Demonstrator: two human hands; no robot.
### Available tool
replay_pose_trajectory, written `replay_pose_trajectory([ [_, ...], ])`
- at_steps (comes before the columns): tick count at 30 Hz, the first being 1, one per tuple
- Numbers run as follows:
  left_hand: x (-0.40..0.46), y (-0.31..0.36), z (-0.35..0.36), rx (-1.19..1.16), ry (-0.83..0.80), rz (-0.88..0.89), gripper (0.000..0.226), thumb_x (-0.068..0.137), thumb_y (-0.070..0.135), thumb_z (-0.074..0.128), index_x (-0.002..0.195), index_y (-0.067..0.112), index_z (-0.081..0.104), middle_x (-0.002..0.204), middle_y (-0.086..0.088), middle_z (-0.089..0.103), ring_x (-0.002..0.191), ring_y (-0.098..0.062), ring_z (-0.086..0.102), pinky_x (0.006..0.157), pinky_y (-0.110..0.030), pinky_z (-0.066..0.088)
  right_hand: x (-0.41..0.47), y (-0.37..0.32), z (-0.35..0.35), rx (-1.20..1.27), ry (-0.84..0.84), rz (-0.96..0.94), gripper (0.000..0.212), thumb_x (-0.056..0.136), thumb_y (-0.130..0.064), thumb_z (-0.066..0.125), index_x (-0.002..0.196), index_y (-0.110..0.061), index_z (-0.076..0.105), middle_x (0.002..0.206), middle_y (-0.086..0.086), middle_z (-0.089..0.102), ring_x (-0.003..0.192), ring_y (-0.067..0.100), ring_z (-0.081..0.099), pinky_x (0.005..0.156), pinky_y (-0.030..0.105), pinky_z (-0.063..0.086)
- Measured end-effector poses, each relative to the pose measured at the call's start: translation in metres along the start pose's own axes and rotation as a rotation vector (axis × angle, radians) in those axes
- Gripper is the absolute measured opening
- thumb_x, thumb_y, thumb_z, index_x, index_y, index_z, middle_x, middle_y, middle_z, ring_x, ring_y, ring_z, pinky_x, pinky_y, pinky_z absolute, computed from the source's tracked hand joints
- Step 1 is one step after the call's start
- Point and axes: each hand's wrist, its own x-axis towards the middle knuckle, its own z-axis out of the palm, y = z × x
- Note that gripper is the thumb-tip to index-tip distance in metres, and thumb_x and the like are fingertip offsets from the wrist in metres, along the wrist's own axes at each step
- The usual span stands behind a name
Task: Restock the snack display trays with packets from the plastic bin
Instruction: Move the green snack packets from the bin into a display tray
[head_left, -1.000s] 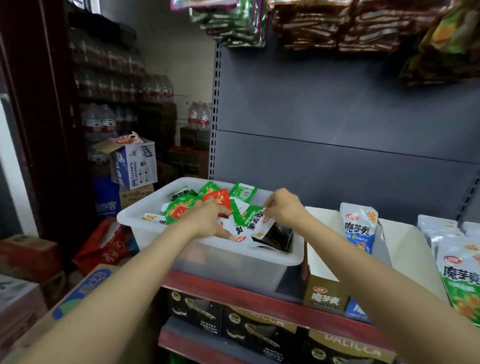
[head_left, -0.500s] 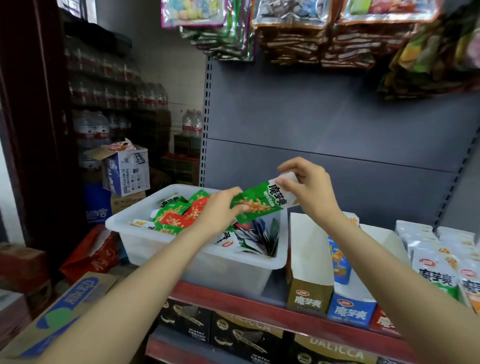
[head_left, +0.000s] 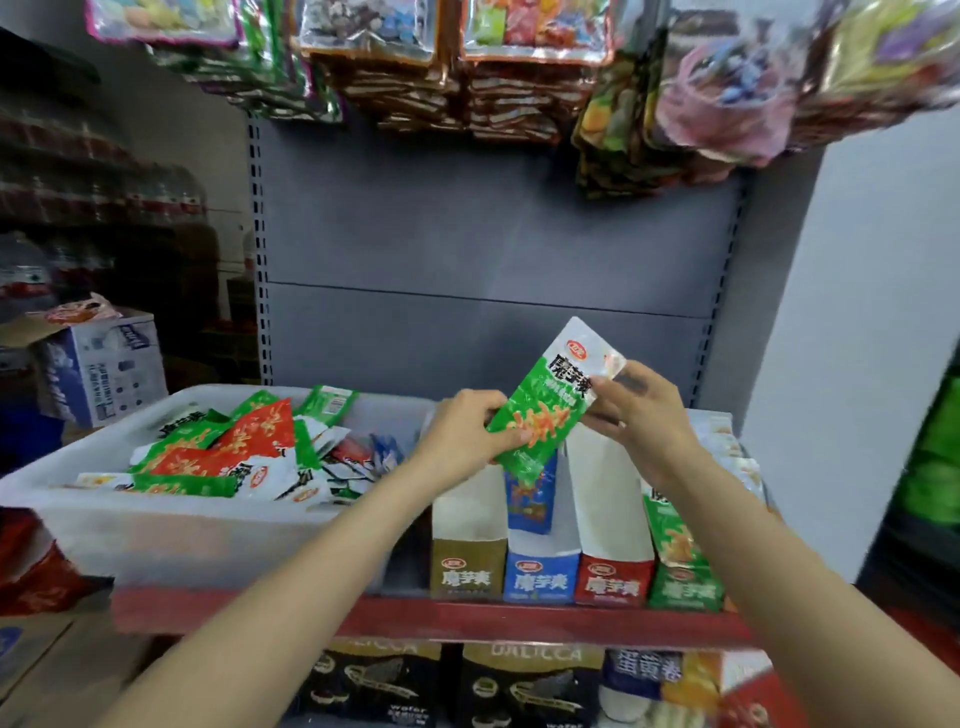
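Note:
A green and white snack packet (head_left: 550, 397) is held tilted in the air above the display trays. My left hand (head_left: 462, 434) pinches its lower end and my right hand (head_left: 641, 410) pinches its upper right edge. Below stand the display trays in a row: a brown-fronted tray (head_left: 467, 571), a blue one (head_left: 540, 577), a red one (head_left: 613, 582) and a green one (head_left: 685, 590) with green packets in it. The white plastic bin (head_left: 156, 530) sits to the left on the shelf, holding several green, red and white packets.
The red shelf edge (head_left: 415, 618) runs below the trays. Hanging snack bags (head_left: 467, 67) fill the top. Black wafer boxes (head_left: 530, 686) sit on the lower shelf. Cartons (head_left: 98, 364) and bottled drinks stand at the left.
Both hands lifted a green packet out of the bin and carried it right, over the trays. The view has swung right too.

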Motion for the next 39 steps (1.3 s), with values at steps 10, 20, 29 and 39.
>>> replay_pose_trajectory([
  [10,0.016,0.052,0.111,-0.115,-0.046,-0.161,0.002,0.089,0.008,0.059,0.091,0.008,0.06,0.091,-0.015,0.065,0.078,-0.023,0.067,0.063,-0.032,0.058,-0.004,-0.014,-0.117,-0.22,0.206,-0.123,0.01,0.096,-0.004,0.047,0.094,-0.011,0.053,0.078,0.0,0.056,0.069,0.011,0.055,0.054,0.016,0.051],
  [20,0.024,0.049,0.142,-0.207,-0.239,-0.454,0.029,0.09,0.014,0.064,0.116,0.004,0.057,0.107,-0.013,0.059,0.089,-0.029,0.065,0.08,-0.038,0.057,-0.009,0.022,-0.13,-0.705,0.022,-0.18,0.012,0.092,-0.007,0.056,0.084,-0.017,0.059,0.086,-0.007,0.059,0.083,0.022,0.062,0.076,0.047,0.055],
  [29,0.024,0.048,0.147,-0.212,-0.217,-0.456,0.033,0.088,0.009,0.064,0.12,0.001,0.056,0.104,-0.014,0.064,0.077,-0.023,0.067,0.069,-0.032,0.059,-0.013,0.044,-0.131,-1.149,-0.148,-0.215,0.05,0.083,0.0,0.063,0.127,-0.02,0.052,0.112,0.002,0.05,0.105,0.02,0.049,0.086,0.029,0.041],
  [39,-0.001,0.045,0.069,-0.022,0.033,-0.132,0.014,0.09,0.02,0.059,0.102,0.016,0.066,0.09,0.002,0.069,0.076,-0.007,0.066,0.066,-0.022,0.053,-0.018,0.032,-0.056,-1.089,-0.193,-0.44,0.029,0.091,-0.014,0.057,0.12,-0.016,0.057,0.121,0.002,0.046,0.119,0.015,0.038,0.087,0.011,0.025],
])
